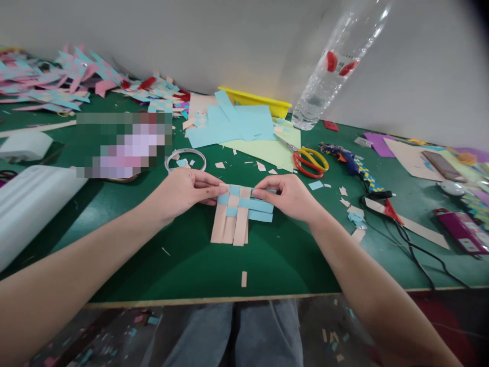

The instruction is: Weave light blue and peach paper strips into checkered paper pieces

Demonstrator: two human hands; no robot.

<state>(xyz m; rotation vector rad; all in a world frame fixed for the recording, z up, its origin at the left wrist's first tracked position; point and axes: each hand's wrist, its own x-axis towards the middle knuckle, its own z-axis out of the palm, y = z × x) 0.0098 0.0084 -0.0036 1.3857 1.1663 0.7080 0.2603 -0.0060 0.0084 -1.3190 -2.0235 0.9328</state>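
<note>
A small weave of pale pink and light blue paper strips (234,201) is held just above or on the green table, near its front middle. Pink strip ends hang toward me and blue ends stick out to the right. My left hand (185,193) pinches the weave's upper left corner between thumb and fingers. At the upper right, my right hand (286,196) is closed on the top blue strip, thumb against fingertips. A short pink paper piece (244,279) lies below the weave, close to the table's front edge.
Behind the hands are blue sheets (237,122), scissors (310,160), a tape ring (186,160) and a clear bottle (336,66). Paper strips (84,76) heap at the back left. A white roll (34,204) lies left; cables (408,244) and a purple box (460,229) lie right.
</note>
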